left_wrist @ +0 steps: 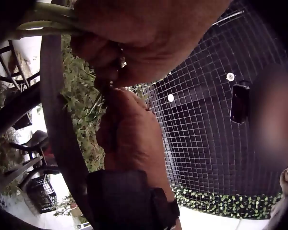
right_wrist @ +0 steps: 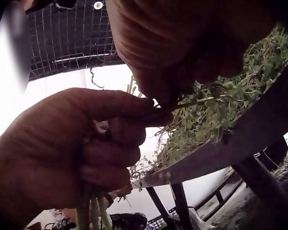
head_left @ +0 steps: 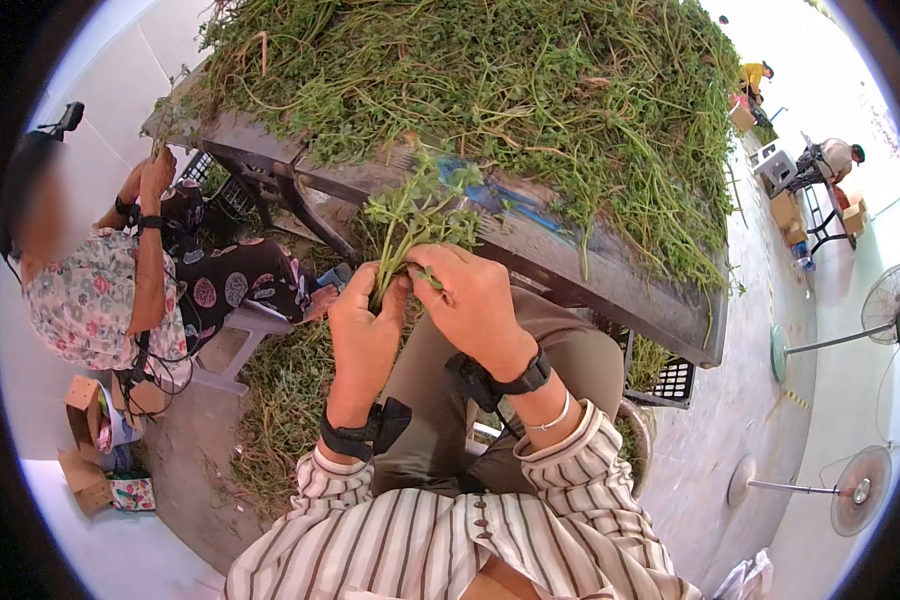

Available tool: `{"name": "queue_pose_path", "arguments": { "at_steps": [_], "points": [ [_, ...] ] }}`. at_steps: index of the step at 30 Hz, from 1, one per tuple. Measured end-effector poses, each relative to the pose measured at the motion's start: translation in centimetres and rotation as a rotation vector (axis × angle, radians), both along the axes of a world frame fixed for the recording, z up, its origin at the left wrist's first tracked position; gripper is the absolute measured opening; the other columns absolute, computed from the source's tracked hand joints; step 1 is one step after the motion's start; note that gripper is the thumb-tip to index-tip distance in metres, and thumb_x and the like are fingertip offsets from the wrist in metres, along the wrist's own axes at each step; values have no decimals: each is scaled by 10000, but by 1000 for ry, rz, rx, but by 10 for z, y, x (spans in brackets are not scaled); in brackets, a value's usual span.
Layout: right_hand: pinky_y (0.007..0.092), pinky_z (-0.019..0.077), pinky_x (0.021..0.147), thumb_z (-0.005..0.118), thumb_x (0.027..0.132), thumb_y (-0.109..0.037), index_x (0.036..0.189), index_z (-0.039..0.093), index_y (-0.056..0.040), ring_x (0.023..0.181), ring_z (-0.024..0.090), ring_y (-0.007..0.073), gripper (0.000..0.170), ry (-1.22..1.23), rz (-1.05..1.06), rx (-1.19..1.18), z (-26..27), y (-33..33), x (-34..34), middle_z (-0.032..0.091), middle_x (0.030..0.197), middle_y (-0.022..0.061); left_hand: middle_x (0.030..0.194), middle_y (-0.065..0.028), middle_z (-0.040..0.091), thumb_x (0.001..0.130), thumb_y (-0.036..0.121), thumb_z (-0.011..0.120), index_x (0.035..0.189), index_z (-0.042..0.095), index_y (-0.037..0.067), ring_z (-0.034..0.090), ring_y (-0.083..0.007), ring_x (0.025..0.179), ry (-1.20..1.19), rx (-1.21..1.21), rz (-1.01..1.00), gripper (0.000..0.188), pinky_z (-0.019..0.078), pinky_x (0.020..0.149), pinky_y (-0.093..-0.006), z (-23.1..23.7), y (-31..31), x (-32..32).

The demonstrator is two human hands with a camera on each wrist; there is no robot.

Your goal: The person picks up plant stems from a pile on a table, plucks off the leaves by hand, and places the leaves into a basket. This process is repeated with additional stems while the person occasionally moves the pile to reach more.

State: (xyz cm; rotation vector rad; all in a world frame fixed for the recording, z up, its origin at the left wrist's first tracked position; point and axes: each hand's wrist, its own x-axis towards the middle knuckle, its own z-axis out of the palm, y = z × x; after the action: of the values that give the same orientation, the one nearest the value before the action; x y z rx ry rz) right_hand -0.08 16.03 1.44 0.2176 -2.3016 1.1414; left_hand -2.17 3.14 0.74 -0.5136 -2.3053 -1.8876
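In the head view, my left hand (head_left: 362, 335) grips a small bunch of leafy green stems (head_left: 410, 215) in front of the table edge, above my lap. Close beside it, my right hand (head_left: 470, 305) pinches at the bunch with thumb and fingers, a bit of leaf (head_left: 428, 280) showing by the thumb. Seen from the right wrist, the fingertips of both hands meet at a thin stem (right_wrist: 201, 101), while thicker stems (right_wrist: 93, 211) stick out below the left fist. The left wrist view has stems (left_wrist: 43, 23) coming out of the left hand. The fingertips partly hide what they pinch.
A large heap of green plants (head_left: 470, 80) covers the dark table (head_left: 610, 265). More cuttings (head_left: 290, 420) lie on the floor. At left, another person (head_left: 100, 290) sits on a stool (head_left: 225, 345). A black crate (head_left: 675, 385) stands under the table; fans (head_left: 860, 490) stand at right.
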Motion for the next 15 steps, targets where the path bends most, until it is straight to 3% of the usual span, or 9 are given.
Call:
{"name": "queue_pose_path", "arguments": {
  "at_steps": [1, 5, 7, 8, 10, 13, 15],
  "points": [
    [293, 453, 519, 584, 748, -11, 931, 588, -6, 566, 556, 272, 183, 43, -3, 48, 0, 1, 0, 616, 824, 149, 716, -2, 544, 867, 76, 551, 928, 579, -7, 434, -63, 653, -1, -17, -28, 106, 387, 582, -219, -3, -1, 0],
    [284, 455, 520, 565, 754, -34, 910, 592, -7, 564, 564, 221, 161, 40, -90, -12, -8, 0, -3, 603, 796, 154, 694, 2, 514, 883, 105, 532, 921, 571, -5, 416, -66, 637, -45, 2, -62, 122, 374, 572, -226, -3, 2, 4],
    [248, 402, 458, 534, 803, -90, 860, 577, -19, 509, 493, 139, 101, -3, -176, -203, -11, 6, -8, 550, 672, 88, 679, 10, 492, 885, 113, 530, 909, 569, -5, 400, -62, 628, -32, -5, -41, 126, 359, 561, -222, 1, 0, 5],
    [248, 402, 458, 534, 803, -90, 860, 577, -19, 509, 493, 139, 101, -2, -178, -205, -8, 14, -8, 550, 672, 88, 664, 18, 469, 887, 121, 527, 897, 566, -5, 384, -58, 619, -20, -8, -13, 132, 344, 551, -217, 3, -1, 6],
    [202, 301, 419, 496, 867, -154, 828, 542, -53, 506, 384, 62, 118, -221, 202, -1312, 1, 31, -4, 421, 589, -10, 655, 27, 452, 886, 120, 528, 882, 565, -5, 373, -52, 617, -15, 7, -4, 130, 332, 546, -212, 3, -4, 3],
    [183, 219, 418, 479, 903, -183, 826, 512, -81, 518, 304, 36, 132, -285, 210, -1497, 22, 27, 4, 324, 581, -70, 652, 53, 433, 882, 120, 530, 869, 572, 8, 343, -37, 609, -41, 36, 18, 120, 294, 530, -202, 1, -8, -2],
    [187, 241, 418, 495, 895, -183, 824, 508, -88, 518, 329, 36, 119, -305, 257, -1474, 15, 28, 2, 352, 591, -61, 657, 70, 430, 880, 121, 532, 872, 582, 22, 324, -27, 602, -74, 44, 26, 111, 268, 519, -197, 0, -8, -4]
  ]
}}
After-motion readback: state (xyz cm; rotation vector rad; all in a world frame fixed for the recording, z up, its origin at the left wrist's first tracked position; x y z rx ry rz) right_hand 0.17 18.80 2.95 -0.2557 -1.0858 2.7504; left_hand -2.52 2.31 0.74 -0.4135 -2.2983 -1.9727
